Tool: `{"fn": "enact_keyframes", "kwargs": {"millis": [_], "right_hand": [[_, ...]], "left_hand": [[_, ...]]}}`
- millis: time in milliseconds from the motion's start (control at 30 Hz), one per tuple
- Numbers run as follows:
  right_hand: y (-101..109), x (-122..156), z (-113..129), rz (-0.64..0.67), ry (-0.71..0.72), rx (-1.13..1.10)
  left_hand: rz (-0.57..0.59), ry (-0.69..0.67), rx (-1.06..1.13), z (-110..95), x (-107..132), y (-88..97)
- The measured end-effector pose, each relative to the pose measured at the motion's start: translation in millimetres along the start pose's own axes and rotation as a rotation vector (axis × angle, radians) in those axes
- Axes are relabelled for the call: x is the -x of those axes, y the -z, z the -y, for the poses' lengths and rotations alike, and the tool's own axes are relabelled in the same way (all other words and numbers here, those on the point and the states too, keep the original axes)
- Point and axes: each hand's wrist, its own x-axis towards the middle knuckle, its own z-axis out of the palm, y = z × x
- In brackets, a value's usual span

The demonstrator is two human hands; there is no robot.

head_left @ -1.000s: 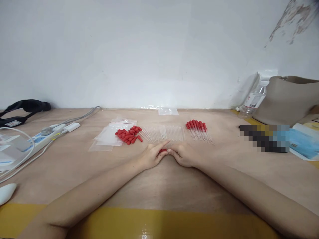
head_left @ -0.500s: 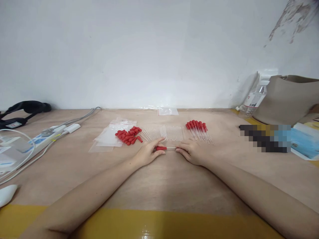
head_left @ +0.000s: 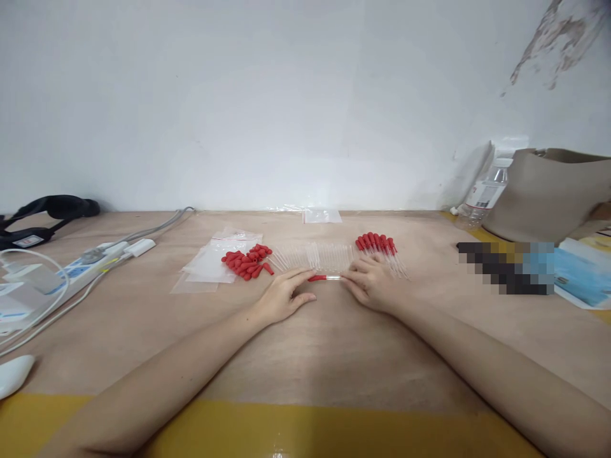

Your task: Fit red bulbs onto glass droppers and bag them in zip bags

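A glass dropper (head_left: 319, 278) with a red rubber bulb lies level between my hands. My right hand (head_left: 373, 283) pinches its clear tube, whose far end is hidden by the fingers. At the bulb end, my left hand (head_left: 284, 296) has its thumb spread away from its fingers, and the fingertips are at or just beside the bulb. Behind the left hand is a pile of loose red rubber bulbs (head_left: 245, 262). Clear glass tubes (head_left: 312, 256) lie in a row beyond both hands. Several droppers with red bulbs (head_left: 376, 242) lie side by side behind my right hand.
Plastic zip bags (head_left: 205, 264) lie under and beside the bulbs; another bag (head_left: 323, 217) is by the wall. At left are a power strip (head_left: 79, 267) with cables and a black strap (head_left: 52, 207). A bottle (head_left: 487, 191), grey bin (head_left: 544, 197) and blue packet (head_left: 582, 273) stand at right.
My left thumb and fingers have come apart from the red bulb they were around. The dropper has shifted slightly right and away from me, with my right hand still on its tube.
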Motion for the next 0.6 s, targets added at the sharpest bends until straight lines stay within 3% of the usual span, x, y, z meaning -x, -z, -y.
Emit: {"fn": "enact_keyframes", "kwargs": {"millis": [167,300,400,600], "right_hand": [[-4.9,6.2,-43.3,-0.185,-0.406,0.157],[-7.7,12.5,-67.7,-0.158,-0.724,0.327],[-8.7,13.2,-70.9,-0.067,-0.809,0.38],[-12.2,11.5,-62.3,0.038,-0.782,0.357]], "left_hand": [[0.169,-0.002,-0.055,1.8,1.9,2.8],[0.31,0.009,-0.108,1.9,-0.3,3.0],[0.342,0.016,-0.125,1.8,-1.1,2.7],[0.356,0.022,-0.146,2.9,-0.2,2.5]]}}
